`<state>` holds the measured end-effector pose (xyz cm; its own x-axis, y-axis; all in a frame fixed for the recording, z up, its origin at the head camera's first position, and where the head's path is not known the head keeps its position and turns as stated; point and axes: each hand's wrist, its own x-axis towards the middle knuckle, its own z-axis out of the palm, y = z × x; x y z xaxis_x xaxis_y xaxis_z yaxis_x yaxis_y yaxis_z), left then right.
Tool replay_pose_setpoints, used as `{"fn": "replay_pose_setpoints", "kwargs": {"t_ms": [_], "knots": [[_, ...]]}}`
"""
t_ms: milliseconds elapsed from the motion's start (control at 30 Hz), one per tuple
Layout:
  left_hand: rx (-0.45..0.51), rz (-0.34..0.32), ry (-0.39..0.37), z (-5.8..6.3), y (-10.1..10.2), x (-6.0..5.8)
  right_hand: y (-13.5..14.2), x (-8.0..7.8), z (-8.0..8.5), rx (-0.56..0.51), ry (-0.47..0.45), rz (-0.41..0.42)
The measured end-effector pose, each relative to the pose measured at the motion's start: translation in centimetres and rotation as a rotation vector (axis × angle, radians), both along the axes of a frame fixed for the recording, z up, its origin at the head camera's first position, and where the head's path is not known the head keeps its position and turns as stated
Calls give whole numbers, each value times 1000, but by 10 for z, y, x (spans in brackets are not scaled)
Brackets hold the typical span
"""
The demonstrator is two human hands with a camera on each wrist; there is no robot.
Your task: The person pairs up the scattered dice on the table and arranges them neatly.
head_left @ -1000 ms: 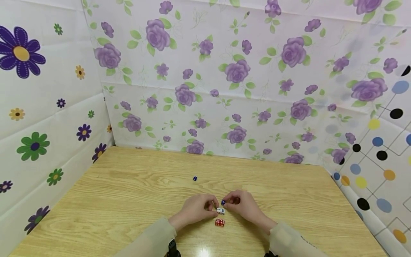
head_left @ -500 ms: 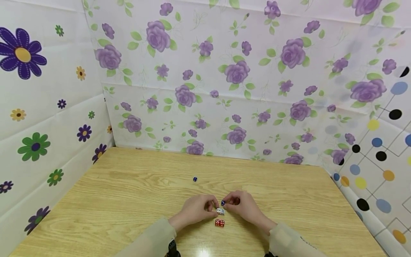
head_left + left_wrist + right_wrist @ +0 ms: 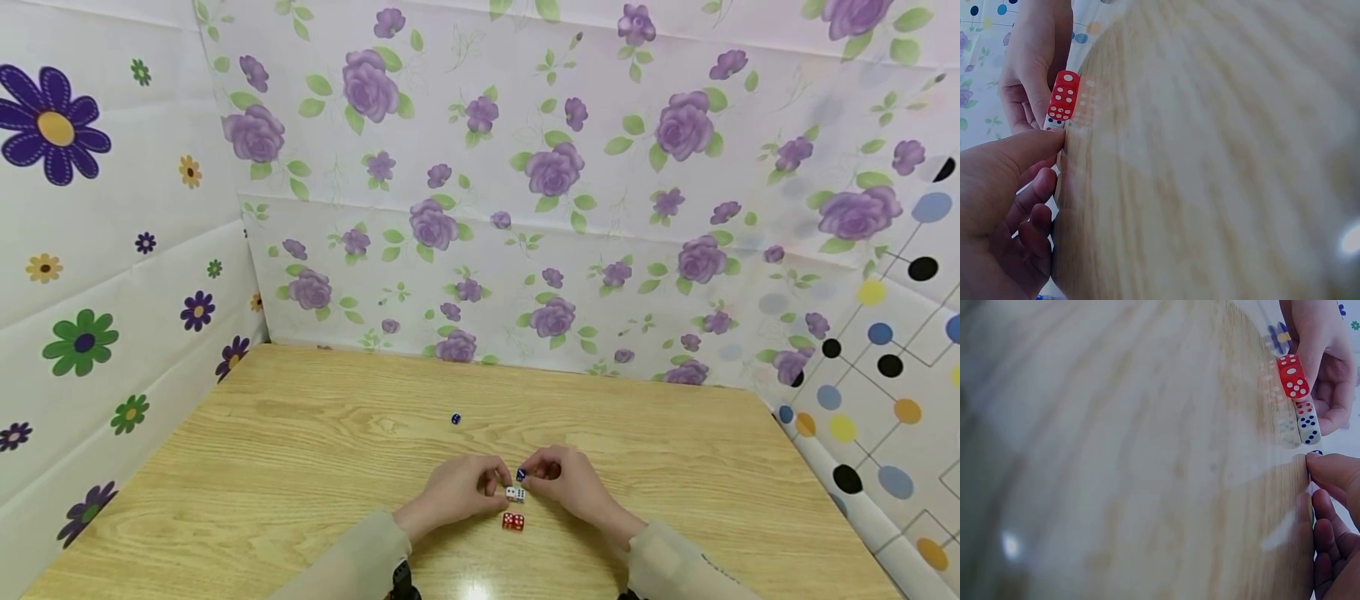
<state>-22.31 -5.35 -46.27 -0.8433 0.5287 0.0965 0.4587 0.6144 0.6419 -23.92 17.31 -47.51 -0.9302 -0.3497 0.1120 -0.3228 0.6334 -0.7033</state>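
Two white dice (image 3: 520,495) sit side by side on the table, between both hands. My left hand (image 3: 467,487) has its thumb and forefinger at the left one, pinching it from front and back. Just behind them, my right hand (image 3: 573,482) pinches a blue die (image 3: 521,474) between thumb and forefinger. In the right wrist view the thumb covers most of this blue die (image 3: 1317,452). Two red dice (image 3: 513,522) stand together nearer the table's front; the left wrist view shows a red die (image 3: 1064,95) in front of a partly hidden white die (image 3: 1055,124).
Farther back and to the left, another blue die (image 3: 456,419) lies alone on the wooden table (image 3: 337,433). Flowered cloth (image 3: 480,208) hangs behind the table, with patterned cloths along the left and right sides.
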Motion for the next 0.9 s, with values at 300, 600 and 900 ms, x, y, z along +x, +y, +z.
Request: {"fn": "replay_pose_setpoints", "kwargs": {"t_ms": [300,600,900], "knots": [[-1,-4,-6,-3,-2,-2,0,-1,-2,-1,-3,-1],[90,-109,-115,-2,-12,-11,-1,1,1,-4,-2,-1],[131,-139,-155,0,-36,-23,-2,1,2,-13,-10,1]]}}
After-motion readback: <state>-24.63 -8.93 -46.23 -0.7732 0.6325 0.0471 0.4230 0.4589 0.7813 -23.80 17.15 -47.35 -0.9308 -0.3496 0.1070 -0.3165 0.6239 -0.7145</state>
